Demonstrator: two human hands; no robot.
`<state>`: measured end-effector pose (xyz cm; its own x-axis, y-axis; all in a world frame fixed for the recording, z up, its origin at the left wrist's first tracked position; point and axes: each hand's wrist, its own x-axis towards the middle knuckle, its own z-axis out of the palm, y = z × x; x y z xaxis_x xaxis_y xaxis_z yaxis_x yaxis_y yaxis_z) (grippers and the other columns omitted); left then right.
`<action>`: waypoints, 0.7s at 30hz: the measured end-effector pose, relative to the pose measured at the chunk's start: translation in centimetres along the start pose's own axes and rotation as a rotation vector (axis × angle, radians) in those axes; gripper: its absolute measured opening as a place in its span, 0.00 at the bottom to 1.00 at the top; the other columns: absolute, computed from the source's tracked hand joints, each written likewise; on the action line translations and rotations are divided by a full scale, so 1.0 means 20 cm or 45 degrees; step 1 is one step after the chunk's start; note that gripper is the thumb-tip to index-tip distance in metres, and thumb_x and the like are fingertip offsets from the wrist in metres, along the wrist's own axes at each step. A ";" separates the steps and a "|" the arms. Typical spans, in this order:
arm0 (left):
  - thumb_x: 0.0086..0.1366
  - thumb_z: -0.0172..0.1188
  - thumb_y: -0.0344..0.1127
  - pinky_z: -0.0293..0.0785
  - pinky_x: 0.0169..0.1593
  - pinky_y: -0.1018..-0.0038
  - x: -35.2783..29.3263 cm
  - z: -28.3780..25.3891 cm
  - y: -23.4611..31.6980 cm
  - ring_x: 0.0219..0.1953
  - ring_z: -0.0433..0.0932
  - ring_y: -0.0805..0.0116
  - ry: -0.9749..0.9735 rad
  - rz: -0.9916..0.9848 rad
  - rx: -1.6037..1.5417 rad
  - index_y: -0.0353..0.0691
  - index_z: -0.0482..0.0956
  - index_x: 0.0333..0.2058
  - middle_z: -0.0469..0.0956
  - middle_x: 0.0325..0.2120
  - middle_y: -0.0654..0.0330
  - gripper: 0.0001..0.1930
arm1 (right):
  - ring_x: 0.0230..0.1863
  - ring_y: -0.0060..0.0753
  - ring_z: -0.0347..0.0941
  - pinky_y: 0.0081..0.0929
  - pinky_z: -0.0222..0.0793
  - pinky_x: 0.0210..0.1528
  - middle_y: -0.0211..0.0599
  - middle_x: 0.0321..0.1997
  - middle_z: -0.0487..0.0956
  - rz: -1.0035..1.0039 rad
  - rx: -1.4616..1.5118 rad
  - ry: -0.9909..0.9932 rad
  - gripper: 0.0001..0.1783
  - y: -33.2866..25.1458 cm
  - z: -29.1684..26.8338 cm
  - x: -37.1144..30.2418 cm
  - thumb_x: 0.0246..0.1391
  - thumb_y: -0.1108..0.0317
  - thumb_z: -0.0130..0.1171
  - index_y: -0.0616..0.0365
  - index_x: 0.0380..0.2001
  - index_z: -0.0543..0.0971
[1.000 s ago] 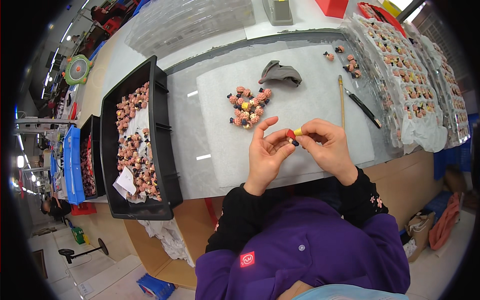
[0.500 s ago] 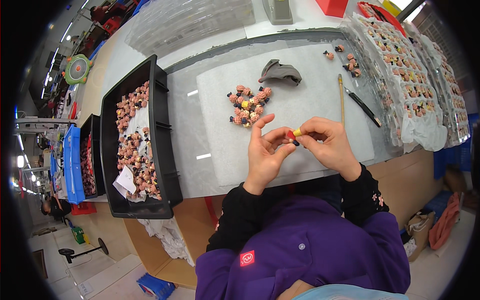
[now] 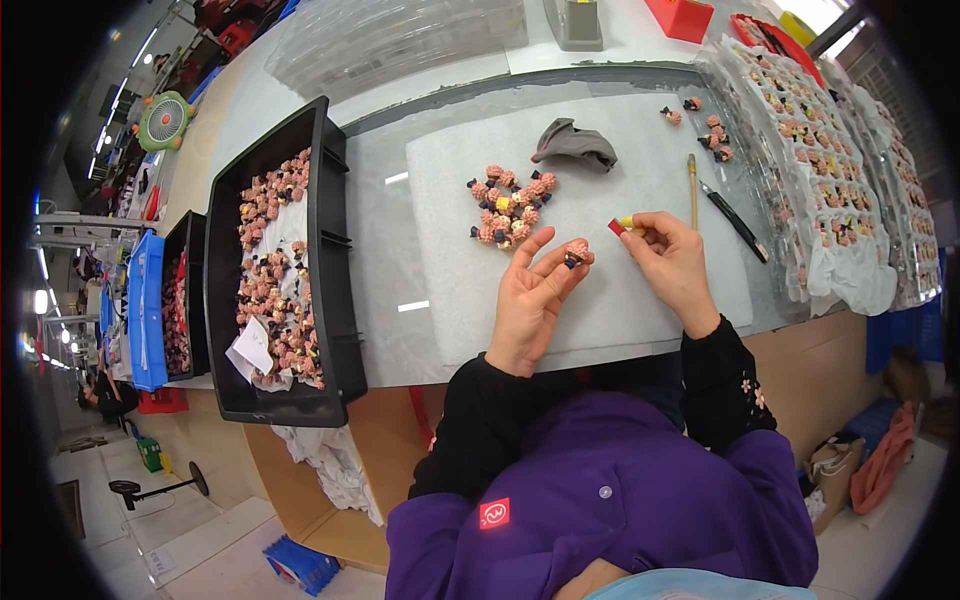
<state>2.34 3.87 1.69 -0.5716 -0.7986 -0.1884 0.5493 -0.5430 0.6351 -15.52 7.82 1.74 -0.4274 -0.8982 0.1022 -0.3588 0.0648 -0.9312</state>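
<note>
Over the white mat (image 3: 450,320), my left hand (image 3: 531,308) pinches a small figurine (image 3: 576,253) with a bumpy pink top and a dark lower part. To its right, my right hand (image 3: 668,266) grips a small red-and-yellow piece (image 3: 621,226) between thumb and forefinger. A gap separates the two held things. Just beyond my left hand lies a cluster of similar pink-and-dark figurines (image 3: 508,208), one with a yellow patch on top. A crumpled grey cloth (image 3: 575,146) rests behind that cluster.
At left stands a black crate (image 3: 330,260) of many figurines with a white paper slip (image 3: 252,345). On the right lie a wooden stick (image 3: 693,190), a black pen-like tool (image 3: 735,225) and several loose figurines (image 3: 716,138). Clear trays (image 3: 830,160) packed with figurines line the right edge.
My hands have moved apart, the red-and-yellow piece going right and slightly up with my right hand. The figurine between my left fingers now shows its pink top. The whole view has shifted slightly.
</note>
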 end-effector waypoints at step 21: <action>0.56 0.55 0.23 0.69 0.50 0.72 0.00 0.00 -0.04 0.44 0.73 0.63 0.075 0.012 0.118 0.33 0.55 0.51 0.72 0.41 0.49 0.25 | 0.27 0.13 0.68 0.11 0.64 0.27 0.28 0.28 0.74 0.013 0.318 -0.087 0.07 -0.02 0.02 -0.04 0.47 0.77 0.57 0.65 0.32 0.74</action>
<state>1.89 4.22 1.10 -0.5285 -0.8189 -0.2239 0.4941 -0.5111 0.7033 -14.69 8.29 1.87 -0.3698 -0.9260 0.0765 -0.1353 -0.0279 -0.9904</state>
